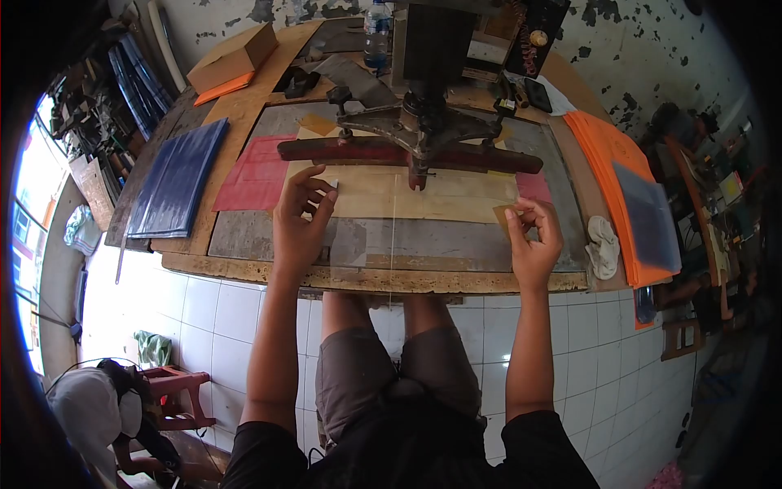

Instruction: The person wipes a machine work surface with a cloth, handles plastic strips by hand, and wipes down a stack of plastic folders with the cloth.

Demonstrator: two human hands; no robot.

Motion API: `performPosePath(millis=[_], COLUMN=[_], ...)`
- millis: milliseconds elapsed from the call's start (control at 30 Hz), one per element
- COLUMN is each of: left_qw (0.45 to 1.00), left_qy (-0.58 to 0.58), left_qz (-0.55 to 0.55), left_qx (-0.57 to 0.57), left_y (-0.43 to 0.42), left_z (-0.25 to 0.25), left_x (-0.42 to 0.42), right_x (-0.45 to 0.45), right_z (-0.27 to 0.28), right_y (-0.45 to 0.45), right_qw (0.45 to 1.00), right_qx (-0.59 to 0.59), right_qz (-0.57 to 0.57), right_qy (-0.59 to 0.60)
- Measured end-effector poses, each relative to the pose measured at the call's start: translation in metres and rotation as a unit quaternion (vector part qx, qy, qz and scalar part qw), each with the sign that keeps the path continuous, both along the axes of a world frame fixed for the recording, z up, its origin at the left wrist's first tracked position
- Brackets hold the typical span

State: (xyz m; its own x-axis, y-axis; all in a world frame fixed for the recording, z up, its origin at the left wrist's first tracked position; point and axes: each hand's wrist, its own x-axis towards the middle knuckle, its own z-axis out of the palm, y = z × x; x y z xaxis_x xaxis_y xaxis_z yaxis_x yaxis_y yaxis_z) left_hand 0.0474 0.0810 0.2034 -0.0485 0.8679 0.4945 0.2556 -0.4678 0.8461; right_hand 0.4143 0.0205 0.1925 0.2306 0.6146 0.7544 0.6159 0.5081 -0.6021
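My left hand [301, 216] is pinched at the left of a pale yellow sheet [432, 194], with a small clear corner showing at its fingertips. A clear plastic sheet [349, 248] seems to hang from there over the grey plate, a thin bright line running down it. On the right, thumb and forefinger of my right hand [538, 232] close at a small brown tab [500, 213]; whether the clear sheet reaches them I cannot tell. Beyond both hands, the press's dark red bar [350, 152] stands over the yellow sheet and the pink sheet [254, 171] under it.
Dark blue plastic covers [181, 181] lie at the left. Orange sheets [607, 151] and a white cloth [602, 248] are at the right. Behind stand a cardboard box [234, 57], a water bottle [376, 37] and the press column [432, 49]. Another person [94, 407] is at lower left.
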Motion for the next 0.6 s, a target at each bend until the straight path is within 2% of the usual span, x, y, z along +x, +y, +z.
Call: performPosePath(millis=[233,433,600], left_qw=[1.0,1.0,0.999], left_qy=[0.016,-0.022,-0.003], left_qz=[0.005,0.005,0.004], left_qx=[-0.014,0.006,-0.032], left_y=[-0.0001,0.0016,-0.0018], left_z=[-0.0004,-0.0046,0.0025], left_x=[-0.0022,-0.0008,-0.0005], right_x=[0.0007,0.0018,0.003], right_z=[-0.0011,-0.0034,-0.0034], right_y=[0.0014,0.0026,0.0019], right_qw=[1.0,1.0,1.0], right_qx=[0.001,0.002,-0.005], right_qz=[-0.003,-0.001,0.0], right_qy=[0.007,0.018,0.015])
